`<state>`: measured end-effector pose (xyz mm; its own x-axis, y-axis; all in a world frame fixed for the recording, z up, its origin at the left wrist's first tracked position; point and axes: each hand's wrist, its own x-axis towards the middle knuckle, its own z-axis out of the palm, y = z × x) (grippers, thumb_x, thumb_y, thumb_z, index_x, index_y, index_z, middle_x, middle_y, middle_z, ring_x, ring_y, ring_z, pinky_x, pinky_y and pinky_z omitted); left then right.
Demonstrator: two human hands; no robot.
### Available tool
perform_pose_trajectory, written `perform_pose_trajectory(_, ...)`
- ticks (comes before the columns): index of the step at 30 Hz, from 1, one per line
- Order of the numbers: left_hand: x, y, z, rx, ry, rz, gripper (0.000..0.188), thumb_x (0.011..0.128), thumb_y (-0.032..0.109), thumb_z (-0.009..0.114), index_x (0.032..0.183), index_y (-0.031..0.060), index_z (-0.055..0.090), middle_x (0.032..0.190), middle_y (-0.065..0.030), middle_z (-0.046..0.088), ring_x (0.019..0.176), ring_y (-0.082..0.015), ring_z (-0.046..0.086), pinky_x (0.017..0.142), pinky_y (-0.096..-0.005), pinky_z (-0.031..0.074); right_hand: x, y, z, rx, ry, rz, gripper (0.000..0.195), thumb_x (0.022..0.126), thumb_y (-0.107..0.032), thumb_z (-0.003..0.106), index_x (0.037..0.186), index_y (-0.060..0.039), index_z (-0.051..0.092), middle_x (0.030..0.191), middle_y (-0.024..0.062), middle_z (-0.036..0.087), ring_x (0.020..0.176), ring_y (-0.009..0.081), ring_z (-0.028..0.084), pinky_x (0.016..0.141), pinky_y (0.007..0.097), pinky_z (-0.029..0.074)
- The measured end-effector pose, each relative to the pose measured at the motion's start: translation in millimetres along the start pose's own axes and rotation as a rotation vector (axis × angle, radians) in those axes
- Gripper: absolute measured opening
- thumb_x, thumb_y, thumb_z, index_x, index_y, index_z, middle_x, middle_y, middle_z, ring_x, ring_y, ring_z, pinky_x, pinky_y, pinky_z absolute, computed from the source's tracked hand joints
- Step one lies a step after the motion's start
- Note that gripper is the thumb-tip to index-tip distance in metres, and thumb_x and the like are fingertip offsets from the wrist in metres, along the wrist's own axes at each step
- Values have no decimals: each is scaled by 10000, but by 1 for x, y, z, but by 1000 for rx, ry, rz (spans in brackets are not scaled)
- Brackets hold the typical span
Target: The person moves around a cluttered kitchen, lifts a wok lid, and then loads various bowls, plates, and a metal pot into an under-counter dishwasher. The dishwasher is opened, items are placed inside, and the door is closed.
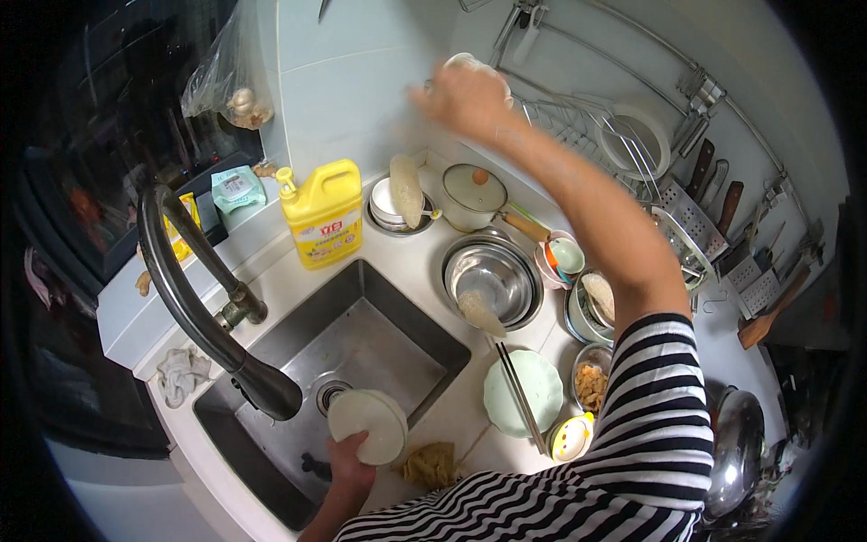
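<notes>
My left hand (pixel 352 461) grips a white bowl (pixel 379 430) by its side, tilted above the front corner of the stainless steel sink (pixel 406 339). My right hand (pixel 467 98), blurred, reaches far up to the wall-mounted wire dish rack (pixel 562 129). It holds a white dish (pixel 462 61), mostly hidden behind the fingers. Below my left hand, a small dark thing (pixel 315 467) lies on the sink floor. The dark gooseneck faucet (pixel 196 298) arches over the sink to the left of the bowl.
Behind the sink stands a yellow detergent jug (pixel 328 217). Nested steel basins (pixel 494 284), a lidded saucepan (pixel 474 196) and stacked bowls (pixel 387 203) crowd the counter. Chopsticks (pixel 521 400) lie across a pale green plate (pixel 542 386). A brown cloth (pixel 430 464) is beside the sink. Knives (pixel 731 203) hang right.
</notes>
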<state>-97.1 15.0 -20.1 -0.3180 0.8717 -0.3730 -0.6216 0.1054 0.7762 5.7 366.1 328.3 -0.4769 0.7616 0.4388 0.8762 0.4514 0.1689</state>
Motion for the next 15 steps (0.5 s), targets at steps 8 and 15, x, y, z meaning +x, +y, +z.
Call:
perform_pose_trajectory(8, -28, 9, -16, -204, 406, -303, 370, 731, 10, 584, 1080, 10, 458, 1027, -147, 536, 949, -292, 557, 767, -422, 496, 100, 84, 50, 207, -173, 492, 576, 831, -549, 407, 1229, -148, 523, 1299, 112, 472, 1233, 317, 393, 966, 465, 364)
perform_pose_trajectory(15, -34, -37, -69, 270, 221, 137, 258, 661, 23, 642, 912, 19, 585, 866, -146, 619, 827, -322, 588, 697, -443, 459, 107, 43, 67, 202, -24, 675, 564, 709, -505, 557, 1143, -145, 565, 1149, 49, 592, 1078, 248, 533, 892, 377, 433)
